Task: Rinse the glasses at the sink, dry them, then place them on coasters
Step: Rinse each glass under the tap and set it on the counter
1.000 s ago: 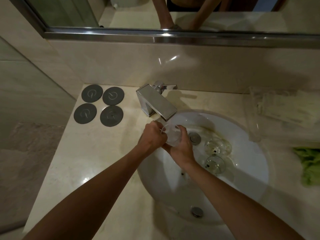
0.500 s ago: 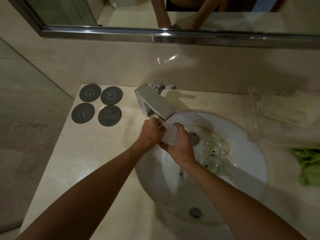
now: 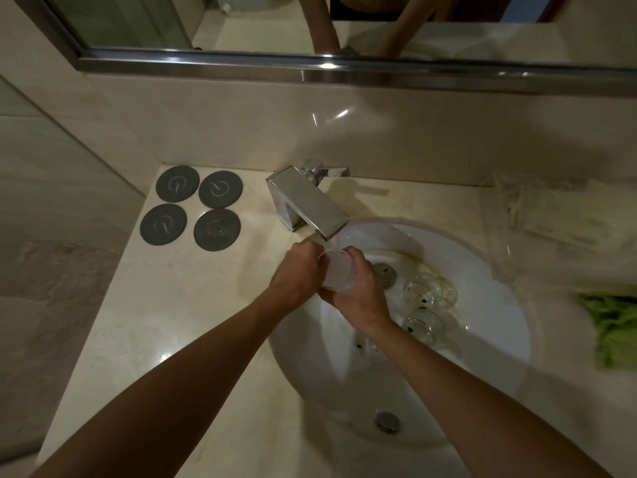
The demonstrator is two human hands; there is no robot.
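No legible text, coasters (image 3: 190, 208) (swirl marks only)

Clear glass (image 3: 336, 274) held tilted under the tap's stream, two more clear glasses (image 3: 427, 291) (image 3: 423, 327) lay in the white sink (image 3: 499, 326), four round grey coasters (image 3: 191, 208) sat on the desk (image 3: 165, 322).

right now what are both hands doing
Left hand: fingers curled against the rim side of the glass under the faucet.
Right hand: gripping that same glass from below.
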